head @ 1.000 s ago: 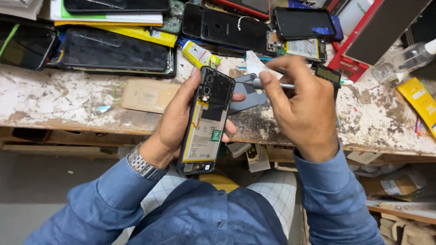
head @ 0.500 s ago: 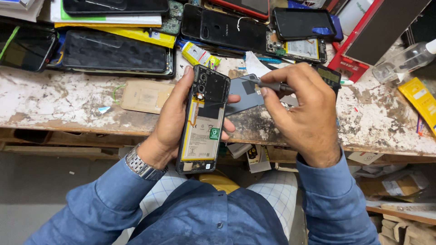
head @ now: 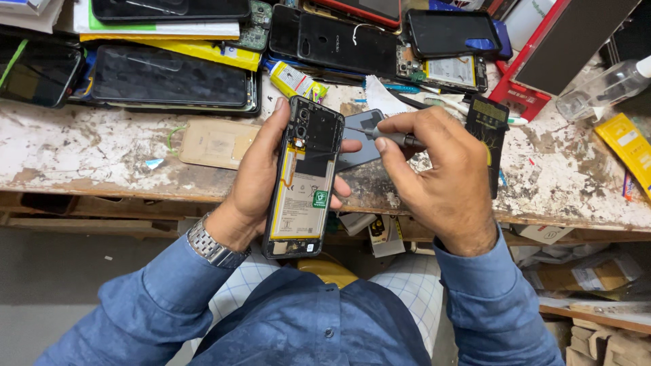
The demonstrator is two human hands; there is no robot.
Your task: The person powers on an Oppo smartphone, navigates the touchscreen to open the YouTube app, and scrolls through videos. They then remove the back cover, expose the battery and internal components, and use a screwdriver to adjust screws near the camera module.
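My left hand [head: 254,179] grips an opened smartphone [head: 303,179] with its back cover off, so the battery and black inner frame show. It is held upright over the front edge of the workbench [head: 81,152]. My right hand [head: 444,179] pinches a small screwdriver [head: 383,135] whose thin tip points left at the phone's upper right part. A grey phone back cover [head: 363,146] lies on the bench behind the phone, partly hidden by my fingers.
Several phones and dark screens [head: 169,74] crowd the back of the bench. A tan flat cover [head: 213,144] lies left of my hands, a glue tube [head: 295,81] behind, a black tester [head: 489,129] and a clear bottle [head: 607,85] to the right.
My right hand has turned the screwdriver and brought its tip left to the phone's upper part. The phone has stayed in my left hand, shifted slightly.
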